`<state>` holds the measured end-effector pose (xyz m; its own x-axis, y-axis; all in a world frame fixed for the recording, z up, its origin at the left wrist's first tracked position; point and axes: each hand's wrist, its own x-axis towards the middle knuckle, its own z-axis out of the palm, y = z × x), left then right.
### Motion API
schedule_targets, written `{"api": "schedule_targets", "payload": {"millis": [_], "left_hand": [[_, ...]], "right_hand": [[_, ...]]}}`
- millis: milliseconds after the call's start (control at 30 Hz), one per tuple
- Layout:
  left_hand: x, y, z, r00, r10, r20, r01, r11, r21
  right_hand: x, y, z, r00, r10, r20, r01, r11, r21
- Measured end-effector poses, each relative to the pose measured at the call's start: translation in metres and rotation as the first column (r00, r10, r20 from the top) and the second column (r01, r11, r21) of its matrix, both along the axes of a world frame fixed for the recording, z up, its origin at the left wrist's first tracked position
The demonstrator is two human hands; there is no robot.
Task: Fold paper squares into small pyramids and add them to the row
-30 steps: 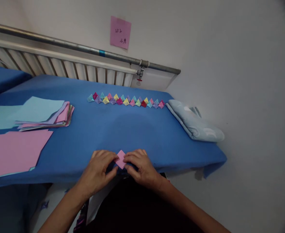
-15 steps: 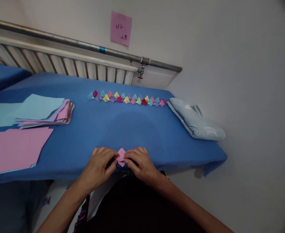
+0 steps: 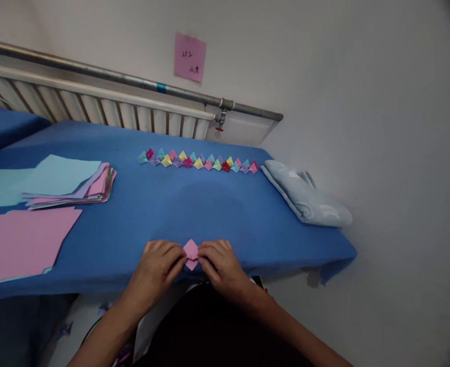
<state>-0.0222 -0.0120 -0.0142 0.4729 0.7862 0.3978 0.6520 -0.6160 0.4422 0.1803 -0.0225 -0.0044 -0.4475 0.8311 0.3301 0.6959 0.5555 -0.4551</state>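
A small pink folded paper, diamond-shaped with a crease across its middle, is between my two hands near the front edge of the blue-covered table. My left hand pinches its left corner between thumb and fingers. On the opposite corner, my right hand has the same kind of pinch. Farther back lies a double row of small folded paper pieces in several colours.
At the left are a stack of coloured paper sheets and pink sheets. A folded pale blue cloth lies at the right end. Behind the table run a radiator and a pipe; a pink note hangs on the wall.
The fold across the pink paper now lies straighter, and more of its lower point shows. Both hands still grip its sides. The whole view has shifted slightly downward in the picture.
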Motion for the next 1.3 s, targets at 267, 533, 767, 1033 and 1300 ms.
{"api": "schedule_targets", "payload": {"millis": [267,533,767,1033,1300], "left_hand": [[0.004,0.0,-0.006,0.995,0.093,0.02,-0.093,0.996,0.004],[0.009,0.005,-0.009,0.986,0.162,0.034,-0.161,0.987,-0.007],[0.012,0.01,-0.014,0.978,0.207,-0.027,-0.205,0.977,0.049],[0.015,0.016,-0.011,0.966,0.24,-0.1,-0.235,0.97,0.055],[0.018,0.017,-0.006,0.96,0.244,-0.136,-0.243,0.97,0.026]], "right_hand": [[-0.005,0.0,-0.001,0.993,-0.099,-0.06,0.099,0.995,-0.001],[-0.009,0.004,0.0,0.98,-0.188,-0.07,0.185,0.982,-0.04],[-0.014,0.006,0.003,0.973,-0.227,-0.05,0.224,0.973,-0.06],[-0.016,0.01,0.004,0.968,-0.25,0.001,0.249,0.966,-0.063],[-0.02,0.011,0.012,0.966,-0.251,0.063,0.256,0.962,-0.095]]}}
